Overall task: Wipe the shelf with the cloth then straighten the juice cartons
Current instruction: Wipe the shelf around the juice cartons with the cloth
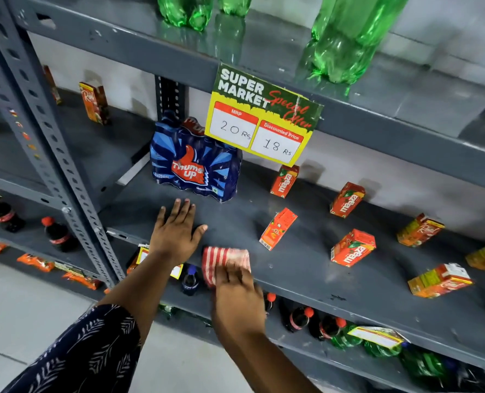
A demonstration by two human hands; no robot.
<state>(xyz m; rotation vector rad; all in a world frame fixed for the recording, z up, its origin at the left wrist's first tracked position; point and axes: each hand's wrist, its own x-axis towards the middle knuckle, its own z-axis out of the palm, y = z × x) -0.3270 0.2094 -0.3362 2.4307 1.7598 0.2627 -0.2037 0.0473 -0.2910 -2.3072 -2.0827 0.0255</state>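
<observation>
Item: wiping stage, cartons not yet straightened. We are pressing our right hand [237, 282] down on the red-and-white striped cloth [225, 262], fingers gripping its near end, at the front edge of the grey metal shelf [306, 268]. Our left hand [176, 232] is lying flat and empty just beside it, fingers spread.

Risk: sweeping rightward, we are likely to be knocking the small orange cardboard juice cartons [278, 229], standing askew beyond the right hand; the nearest is close.
</observation>
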